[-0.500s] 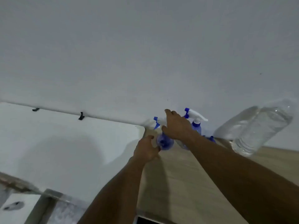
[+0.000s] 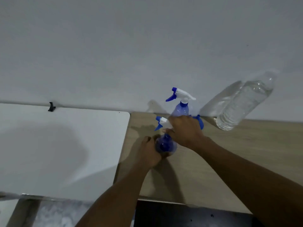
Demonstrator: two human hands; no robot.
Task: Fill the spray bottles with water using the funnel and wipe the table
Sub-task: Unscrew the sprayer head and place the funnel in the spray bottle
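Fingers of the left hand (image 2: 148, 151) wrap the body of the near spray bottle (image 2: 165, 145), which stands on the counter (image 2: 229, 153) toward its back-left corner. The right hand (image 2: 185, 130) fingers pinch its trigger head (image 2: 161, 122) at the neck, which looks like cap-off before filling, so the next move needs a twist with the body held steady, then the funnel. The second spray bottle (image 2: 181, 108) stands capped just behind at the back edge, fill unreadable in both; the clear water bottle (image 2: 242, 102) further right looks nearly full; the blue piece (image 2: 200, 122) behind the right hand may be the funnel, can't tell.
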